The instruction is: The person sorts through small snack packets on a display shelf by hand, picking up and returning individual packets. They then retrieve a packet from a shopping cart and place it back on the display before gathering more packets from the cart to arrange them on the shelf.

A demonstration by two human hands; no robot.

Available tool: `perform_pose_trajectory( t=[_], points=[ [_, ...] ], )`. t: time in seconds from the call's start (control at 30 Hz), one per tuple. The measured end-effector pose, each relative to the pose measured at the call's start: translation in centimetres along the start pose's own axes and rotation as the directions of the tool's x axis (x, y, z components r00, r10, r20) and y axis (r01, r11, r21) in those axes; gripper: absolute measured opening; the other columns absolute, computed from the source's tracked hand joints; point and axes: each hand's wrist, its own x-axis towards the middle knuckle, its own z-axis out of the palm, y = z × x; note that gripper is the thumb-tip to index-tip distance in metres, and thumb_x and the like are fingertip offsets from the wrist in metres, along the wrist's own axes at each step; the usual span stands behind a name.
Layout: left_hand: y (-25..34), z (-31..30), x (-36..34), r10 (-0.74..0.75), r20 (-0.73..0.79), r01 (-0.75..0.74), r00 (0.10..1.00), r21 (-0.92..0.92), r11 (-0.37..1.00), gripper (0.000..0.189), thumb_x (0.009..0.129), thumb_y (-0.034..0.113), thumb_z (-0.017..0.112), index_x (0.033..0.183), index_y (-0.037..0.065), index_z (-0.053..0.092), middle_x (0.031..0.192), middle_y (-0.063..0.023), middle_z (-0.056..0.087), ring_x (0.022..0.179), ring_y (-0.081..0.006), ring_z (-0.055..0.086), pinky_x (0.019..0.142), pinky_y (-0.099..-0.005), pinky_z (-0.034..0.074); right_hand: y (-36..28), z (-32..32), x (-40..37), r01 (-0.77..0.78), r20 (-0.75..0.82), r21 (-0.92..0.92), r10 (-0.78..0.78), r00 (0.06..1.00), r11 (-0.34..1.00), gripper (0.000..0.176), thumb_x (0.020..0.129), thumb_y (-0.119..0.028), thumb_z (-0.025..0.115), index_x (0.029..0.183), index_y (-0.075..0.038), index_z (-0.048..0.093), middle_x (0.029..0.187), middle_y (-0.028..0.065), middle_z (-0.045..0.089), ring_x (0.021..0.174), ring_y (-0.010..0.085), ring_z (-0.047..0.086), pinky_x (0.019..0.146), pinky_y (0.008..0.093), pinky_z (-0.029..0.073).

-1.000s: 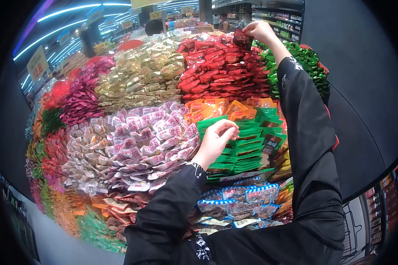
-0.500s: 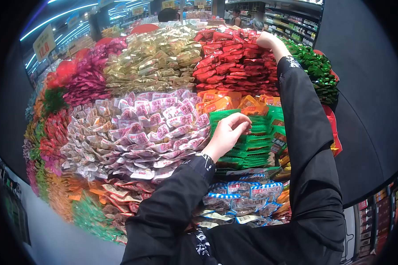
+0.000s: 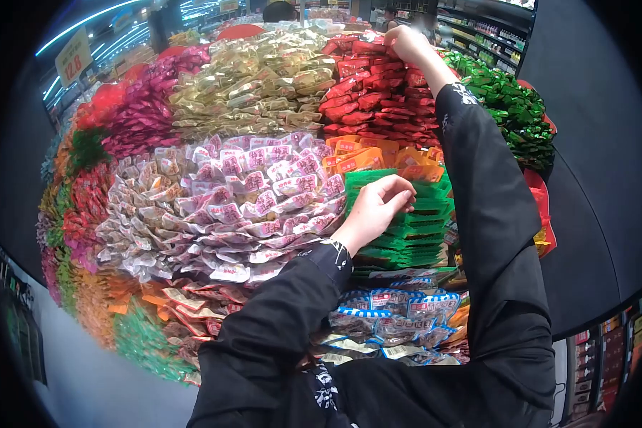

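My left hand (image 3: pixel 375 212) rests over the stack of green packets (image 3: pixel 417 228), its fingers curled and thumb near the fingertips; whether anything small is between them I cannot make out. My right hand (image 3: pixel 409 44) reaches to the top back of the red packets (image 3: pixel 378 96), fingers bent down onto them, fingertips partly hidden. Orange packets (image 3: pixel 367 153) lie just behind the green stack. White and pink packets (image 3: pixel 257 192) spread to the left of my left hand.
Gold packets (image 3: pixel 250 85) and purple packets (image 3: pixel 146 107) are piled at the back left, shiny green packets (image 3: pixel 510 107) at the right. Blue-and-white packets (image 3: pixel 399 314) lie in front. A price sign (image 3: pixel 73 58) stands at the far left. A person (image 3: pixel 390 18) is in the distance.
My right hand has shifted left along the top of the red packets. My left hand has moved slightly right over the green stack. The view has shifted slightly.
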Motion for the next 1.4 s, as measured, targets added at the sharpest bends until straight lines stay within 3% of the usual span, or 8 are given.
perform_pose_trajectory(
  t=[0.33, 0.4, 0.53, 0.77, 1.07, 1.2, 1.27, 1.4],
  points=[
    [-0.3, -0.1, 0.1, 0.005, 0.008, -0.005, 1.0, 0.024, 1.0, 0.014, 0.09, 0.013, 0.055, 0.097, 0.002, 0.057, 0.086, -0.003, 0.06, 0.079, -0.0113, 0.059, 0.074, -0.0247, 0.048, -1.1, 2.0, 0.8, -0.031, 0.107, -0.184, 0.052, 0.993, 0.983, 0.033, 0.077, -0.006, 0.048, 0.106, -0.01, 0.064, 0.1, 0.0193, 0.064, 0.099, 0.0329, 0.059, 0.088, 0.0389, 0.046],
    [-0.4, -0.2, 0.1, 0.008, 0.012, -0.009, 1.0, 0.045, 0.999, 0.013, 0.09, 0.013, 0.055, 0.097, 0.001, 0.057, 0.086, -0.003, 0.06, 0.079, -0.0113, 0.059, 0.073, -0.0249, 0.048, -0.9, 1.3, 1.1, -0.047, 0.164, -0.018, 0.05, 0.985, 0.999, 0.04, 0.075, -0.003, 0.046, 0.111, -0.011, 0.063, 0.101, 0.0184, 0.064, 0.1, 0.0322, 0.059, 0.089, 0.037, 0.046],
    [-0.3, -0.1, 0.0, -0.004, -0.001, 0.005, 1.0, 0.051, 0.999, 0.013, 0.09, 0.012, 0.055, 0.096, 0.001, 0.056, 0.086, -0.0035, 0.06, 0.079, -0.0113, 0.059, 0.073, -0.0249, 0.048, -3.4, 0.4, 0.4, 0.062, 0.072, 0.198, -0.078, 0.994, 0.978, 0.035, 0.076, -0.01, 0.049, 0.107, -0.018, 0.065, 0.095, 0.0156, 0.066, 0.095, 0.0307, 0.061, 0.085, 0.0352, 0.048],
    [-0.7, 0.0, 0.1, 0.011, -0.025, -0.009, 1.0, 0.075, 0.997, 0.011, 0.091, 0.009, 0.052, 0.096, 0.0, 0.057, 0.085, -0.0035, 0.06, 0.077, -0.011, 0.059, 0.072, -0.0242, 0.047, -6.0, 2.5, 2.2, 0.112, -0.132, 0.095, -0.099, 0.986, 0.989, 0.02, 0.079, -0.016, 0.055, 0.093, -0.016, 0.068, 0.092, 0.0078, 0.068, 0.09, 0.0283, 0.063, 0.08, 0.0371, 0.049],
    [0.0, -0.2, 0.0, 0.059, 0.018, -0.06, 0.998, 0.117, 0.991, 0.013, 0.091, 0.009, 0.051, 0.099, 0.0, 0.058, 0.086, -0.0011, 0.062, 0.079, -0.0071, 0.057, 0.072, -0.0228, 0.046, -7.6, 2.1, 1.9, -0.109, 0.118, 0.015, 0.107, 0.987, 0.994, 0.024, 0.076, -0.022, 0.055, 0.096, -0.021, 0.069, 0.1, 0.0091, 0.066, 0.099, 0.0271, 0.061, 0.086, 0.0395, 0.047],
    [-0.1, -0.2, 0.0, 0.033, 0.016, -0.035, 0.999, 0.152, 0.988, 0.019, 0.091, 0.009, 0.052, 0.107, 0.0, 0.057, 0.091, -0.0011, 0.063, 0.082, -0.0068, 0.057, 0.074, -0.0225, 0.046, -8.1, 4.4, 3.0, -0.009, -0.083, 0.065, 0.015, 0.996, 0.998, 0.023, 0.078, -0.025, 0.054, 0.096, -0.021, 0.068, 0.102, 0.009, 0.065, 0.099, 0.0293, 0.059, 0.087, 0.0415, 0.046],
    [-0.2, -0.1, -0.1, 0.019, 0.001, -0.019, 1.0, 0.153, 0.988, 0.022, 0.091, 0.009, 0.052, 0.11, -0.001, 0.057, 0.095, -0.0019, 0.063, 0.085, -0.0072, 0.057, 0.077, -0.0229, 0.046, -8.1, 6.1, 3.5, 0.168, -0.212, -0.134, -0.194, 0.958, 0.977, 0.023, 0.077, -0.028, 0.058, 0.096, -0.022, 0.068, 0.104, 0.0092, 0.062, 0.1, 0.0318, 0.056, 0.087, 0.0424, 0.046],
    [-0.2, 0.2, -0.2, 0.07, -0.025, -0.069, 0.997, 0.012, 0.998, 0.027, 0.091, 0.008, 0.052, 0.116, -0.001, 0.054, 0.109, -0.0045, 0.061, 0.1, -0.0091, 0.054, 0.089, -0.0257, 0.043, -9.5, 5.4, 3.0, 0.142, -0.284, -0.261, -0.217, 0.934, 0.955, 0.016, 0.075, -0.028, 0.061, 0.088, -0.022, 0.069, 0.103, 0.0053, 0.059, 0.101, 0.0284, 0.054, 0.084, 0.0404, 0.046]
  ],
)
